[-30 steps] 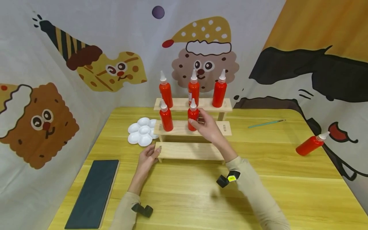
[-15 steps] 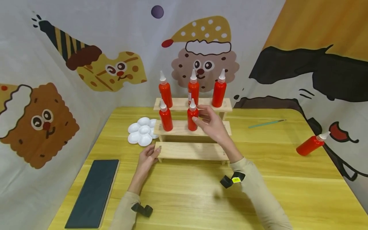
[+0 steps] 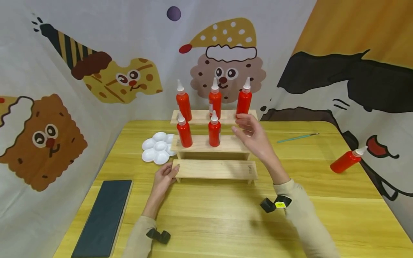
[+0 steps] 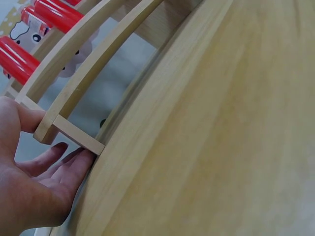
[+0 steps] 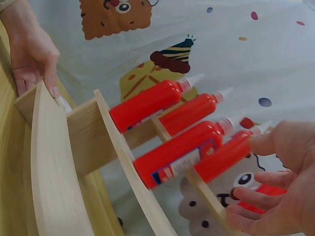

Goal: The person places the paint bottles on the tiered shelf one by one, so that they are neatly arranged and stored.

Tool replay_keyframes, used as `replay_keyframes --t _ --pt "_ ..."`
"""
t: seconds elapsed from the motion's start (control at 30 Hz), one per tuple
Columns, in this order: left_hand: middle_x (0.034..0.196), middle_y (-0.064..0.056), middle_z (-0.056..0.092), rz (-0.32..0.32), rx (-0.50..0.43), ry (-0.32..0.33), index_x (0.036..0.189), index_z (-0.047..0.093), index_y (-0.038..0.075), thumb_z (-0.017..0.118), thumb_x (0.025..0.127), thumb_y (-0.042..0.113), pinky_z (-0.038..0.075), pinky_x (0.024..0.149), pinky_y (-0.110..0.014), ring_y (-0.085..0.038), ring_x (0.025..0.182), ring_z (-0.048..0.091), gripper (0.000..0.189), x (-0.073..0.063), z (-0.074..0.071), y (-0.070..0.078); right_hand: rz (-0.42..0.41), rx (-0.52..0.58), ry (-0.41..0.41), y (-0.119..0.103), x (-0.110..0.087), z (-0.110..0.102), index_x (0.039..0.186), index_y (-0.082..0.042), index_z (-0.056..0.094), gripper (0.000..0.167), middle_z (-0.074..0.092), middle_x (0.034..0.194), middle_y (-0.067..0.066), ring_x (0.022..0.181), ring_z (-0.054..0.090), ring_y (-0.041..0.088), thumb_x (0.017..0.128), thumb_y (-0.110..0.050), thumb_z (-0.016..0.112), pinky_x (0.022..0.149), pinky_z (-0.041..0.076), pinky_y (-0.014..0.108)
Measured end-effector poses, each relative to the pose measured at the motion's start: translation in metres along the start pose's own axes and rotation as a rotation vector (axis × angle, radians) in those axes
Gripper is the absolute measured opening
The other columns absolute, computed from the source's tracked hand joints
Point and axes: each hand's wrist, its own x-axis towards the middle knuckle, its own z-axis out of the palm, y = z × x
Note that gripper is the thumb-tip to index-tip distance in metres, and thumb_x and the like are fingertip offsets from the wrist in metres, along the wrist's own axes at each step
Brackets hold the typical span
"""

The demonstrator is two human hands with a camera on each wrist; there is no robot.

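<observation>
A three-step wooden display rack [image 3: 214, 169] stands mid-table. My left hand [image 3: 164, 179] grips the left end of its lowest step; in the left wrist view the thumb lies on the board and the fingers reach the leg. Three red squeeze bottles with white nozzles, one of them the right-hand bottle [image 3: 244, 102], stand on the top step. Two more, a left bottle [image 3: 184, 134] and a middle bottle [image 3: 214, 133], stand on the second step. My right hand [image 3: 256, 138], fingers spread and holding nothing, hovers over that step's right end, apart from the middle bottle.
Another red bottle [image 3: 346, 162] lies on its side at the table's right. A thin teal paintbrush [image 3: 297, 138] lies behind it. Left of the rack are a white flower-shaped palette [image 3: 160, 146], partly behind the rack, and a dark board [image 3: 102, 218]. A printed cloth [image 3: 145, 21] hangs behind.
My right hand has let go of the middle bottle on the second step and drawn away to the right. The left hand keeps its place on the rack.
</observation>
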Motion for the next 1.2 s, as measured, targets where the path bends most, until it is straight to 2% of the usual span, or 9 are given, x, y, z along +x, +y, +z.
replay_keyframes --t 0.27,0.43,0.63,0.77,0.97,1.1,1.2 --pt "0.143 -0.023 0.057 -0.001 0.012 -0.01 0.143 0.051 0.002 0.065 0.1 0.024 0.054 0.087 -0.024 -0.021 0.115 0.061 0.05 0.001 -0.002 -0.002 0.008 -0.026 0.074 0.005 -0.008 -0.027 0.144 0.0 0.045 0.051 0.055 0.14 0.024 0.129 0.053 0.037 0.1 -0.015 0.065 0.117 0.038 0.054" --pt "0.142 -0.023 0.057 -0.002 0.0 -0.008 0.142 0.052 0.001 0.065 0.1 0.022 0.054 0.083 -0.021 -0.017 0.111 0.062 0.049 0.001 -0.003 -0.002 0.009 -0.082 0.131 0.01 -0.014 -0.045 0.145 -0.001 0.044 0.052 0.055 0.14 0.024 0.131 0.051 0.038 0.101 -0.02 0.064 0.116 0.038 0.057" --pt "0.142 -0.023 0.057 0.0 -0.013 -0.01 0.142 0.052 0.001 0.065 0.1 0.021 0.054 0.08 -0.019 -0.013 0.106 0.062 0.048 0.0 -0.002 0.0 0.053 -0.117 0.213 0.014 -0.023 -0.069 0.147 -0.006 0.043 0.056 0.054 0.141 0.02 0.134 0.049 0.035 0.101 -0.029 0.064 0.116 0.038 0.055" --pt "0.144 -0.025 0.056 0.0 -0.009 -0.009 0.143 0.05 -0.001 0.066 0.1 0.022 0.054 0.08 -0.019 -0.015 0.111 0.061 0.051 0.0 -0.002 0.0 0.083 -0.144 0.287 0.018 -0.03 -0.084 0.148 -0.01 0.042 0.058 0.054 0.14 0.017 0.135 0.05 0.035 0.1 -0.031 0.065 0.116 0.039 0.053" --pt "0.145 -0.025 0.055 0.001 -0.007 -0.008 0.144 0.049 -0.002 0.065 0.1 0.022 0.054 0.08 -0.018 -0.018 0.114 0.06 0.053 0.0 -0.001 0.001 0.139 -0.173 0.387 0.025 -0.041 -0.108 0.15 -0.017 0.04 0.061 0.052 0.137 0.004 0.135 0.048 0.029 0.098 -0.032 0.067 0.119 0.037 0.047" --pt "0.145 -0.025 0.055 0.0 -0.006 -0.01 0.144 0.049 -0.001 0.065 0.1 0.022 0.054 0.081 -0.019 -0.021 0.116 0.06 0.053 0.001 -0.001 0.002 0.153 -0.186 0.438 0.028 -0.048 -0.121 0.152 -0.02 0.037 0.063 0.047 0.145 0.009 0.139 0.043 0.028 0.098 -0.033 0.067 0.122 0.032 0.043" --pt "0.147 -0.024 0.053 -0.007 0.001 -0.022 0.146 0.047 0.0 0.064 0.1 0.024 0.055 0.09 -0.026 -0.027 0.124 0.058 0.054 0.0 -0.002 0.001 0.167 -0.201 0.461 0.031 -0.054 -0.127 0.154 -0.021 0.035 0.064 0.044 0.15 0.013 0.141 0.041 0.03 0.099 -0.034 0.066 0.123 0.03 0.04"
